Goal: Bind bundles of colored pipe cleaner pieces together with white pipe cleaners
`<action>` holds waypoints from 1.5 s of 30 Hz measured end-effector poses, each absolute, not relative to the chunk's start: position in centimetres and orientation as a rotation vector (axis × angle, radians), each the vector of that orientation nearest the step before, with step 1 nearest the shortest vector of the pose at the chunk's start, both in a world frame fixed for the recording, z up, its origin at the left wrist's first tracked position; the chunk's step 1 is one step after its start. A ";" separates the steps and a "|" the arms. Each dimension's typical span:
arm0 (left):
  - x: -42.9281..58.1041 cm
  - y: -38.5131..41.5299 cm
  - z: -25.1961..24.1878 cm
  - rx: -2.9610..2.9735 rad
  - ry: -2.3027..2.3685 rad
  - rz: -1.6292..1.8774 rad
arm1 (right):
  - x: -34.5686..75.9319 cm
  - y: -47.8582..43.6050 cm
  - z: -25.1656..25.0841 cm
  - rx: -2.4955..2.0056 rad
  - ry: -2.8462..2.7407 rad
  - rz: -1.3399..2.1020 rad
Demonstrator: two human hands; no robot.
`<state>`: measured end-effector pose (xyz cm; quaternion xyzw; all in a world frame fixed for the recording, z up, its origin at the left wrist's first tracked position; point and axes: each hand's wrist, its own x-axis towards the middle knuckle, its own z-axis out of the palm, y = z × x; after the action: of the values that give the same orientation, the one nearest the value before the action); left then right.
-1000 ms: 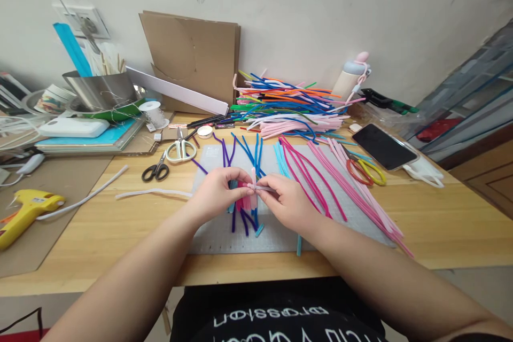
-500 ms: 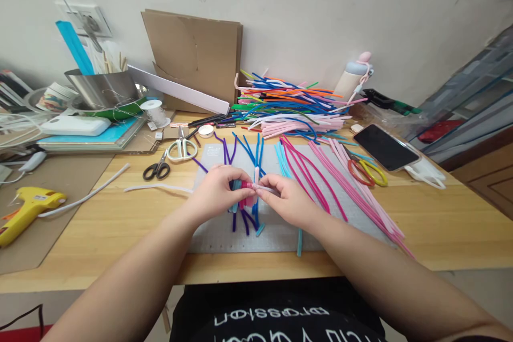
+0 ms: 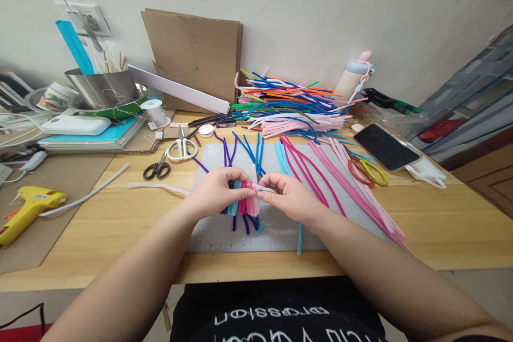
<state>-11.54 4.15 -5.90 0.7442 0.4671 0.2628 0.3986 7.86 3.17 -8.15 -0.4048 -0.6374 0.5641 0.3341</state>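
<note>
Between my hands is a row of short pipe cleaner pieces (image 3: pixel 249 206) running from purple and blue through hot pink to pale pink, side by side. My left hand (image 3: pixel 218 190) is closed around the row's left and upper part, its fingertips at the pink end. Thumb and fingers of my right hand (image 3: pixel 290 197) pinch a white pipe cleaner (image 3: pixel 266 189) where it meets the pale pink pieces. A white length (image 3: pixel 158 186) sticks out to the left of my left hand. Purple and blue pipe cleaners (image 3: pixel 256 152) lie just beyond my hands on the grey cutting mat (image 3: pixel 320 243).
Hot pink and light pink pipe cleaners (image 3: pixel 352 197) lie to the right, near red-and-yellow-handled pliers (image 3: pixel 366 171) and a phone (image 3: pixel 387 147). Two pairs of scissors (image 3: pixel 181 150) and a yellow glue gun (image 3: pixel 30 208) sit to the left. A mixed pipe cleaner pile (image 3: pixel 292 101) lies by the wall.
My hands have shifted slightly, and the row has tilted so that more of its pink and blue pieces show. The white length on the left has moved a little to the right.
</note>
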 end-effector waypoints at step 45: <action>-12.1 5.4 -6.3 1.095 1.216 0.994 | 12.1 5.2 -6.2 -1.057 -1.314 -0.189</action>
<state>-12.05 5.42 -6.27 0.4677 0.5191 0.4245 0.5758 12.12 5.20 -6.15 -0.4674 -0.5809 -0.0836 0.6611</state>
